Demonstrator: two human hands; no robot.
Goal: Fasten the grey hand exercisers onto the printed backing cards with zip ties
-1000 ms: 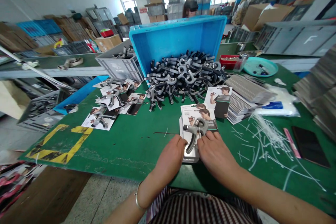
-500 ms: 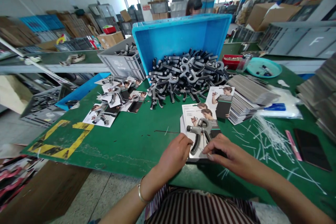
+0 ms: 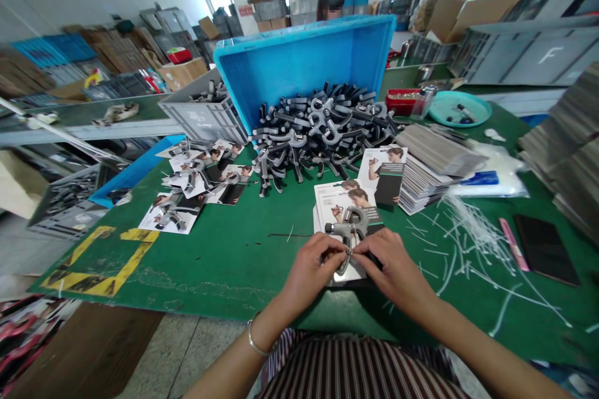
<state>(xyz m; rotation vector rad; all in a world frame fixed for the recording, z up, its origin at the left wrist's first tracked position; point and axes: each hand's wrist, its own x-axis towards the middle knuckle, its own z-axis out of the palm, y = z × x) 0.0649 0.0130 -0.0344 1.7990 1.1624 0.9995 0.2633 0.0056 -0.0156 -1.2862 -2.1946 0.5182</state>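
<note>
Your left hand [image 3: 311, 265] and right hand [image 3: 393, 268] meet fingertip to fingertip, each drawn into a pinch on the lower handle of the trainer [image 3: 349, 227] (whether a thin tie is also caught between the fingers is too small to tell). The trainer lies flat on a card [image 3: 327, 199], which rests on the green table [image 3: 224, 255] close to its near edge, right in front of you. Just beyond it, a second card [image 3: 384, 176] leans against a fanned stack of cards [image 3: 430, 165]. To your right, white ties [image 3: 468, 237] lie scattered over the table, with a pink strip [image 3: 512, 244] and a dark phone [image 3: 543, 249] past them. Straight ahead, a heap of trainers [image 3: 322, 131] spills out of a blue crate [image 3: 304, 65] tipped on its side. To the left of the heap, several cards with trainers already on them [image 3: 196, 181] lie loosely overlapped, and a grey crate [image 3: 201, 113] sits behind them. A red tray [image 3: 401, 101] and a teal dish [image 3: 458, 109] stand to the right of the blue crate. Another person [image 3: 330, 3] is partly visible behind that crate.
</note>
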